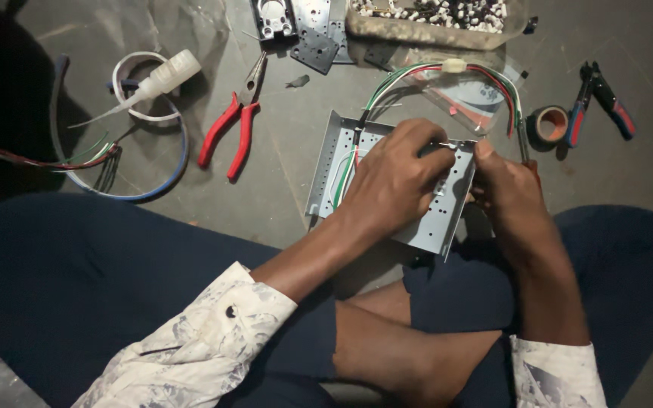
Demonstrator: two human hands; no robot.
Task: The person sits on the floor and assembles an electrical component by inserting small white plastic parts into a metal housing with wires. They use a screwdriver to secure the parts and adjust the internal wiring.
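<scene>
A shallow grey sheet-metal box with punched holes (pixel 425 219) rests on the person's crossed legs, just above the grey stone floor (pixel 281 189). The left hand (pixel 394 177) lies over the middle of the box, its fingers pinched together on a thin metal pin or wire end (pixel 447 143) near the box's far edge. The right hand (pixel 504 185) sits at the box's right edge, fingers closed around a screwdriver with a dark shaft (pixel 523 145) — its tip is hidden, so I cannot tell what it meets.

A bundle of green, red and white wires (pixel 447 72) arches from the box's far-left corner over a clear plastic bag (pixel 470 98). On the floor to the left lie red-handled pliers (pixel 228 128); to the right, a roll of dark tape (pixel 550 123) and a red-and-blue wire stripper (pixel 602 102).

The small piece looks easy to drop into the box — the pinch is slight and the box is balanced on legs, so a hard push from the tool could tilt it.
</scene>
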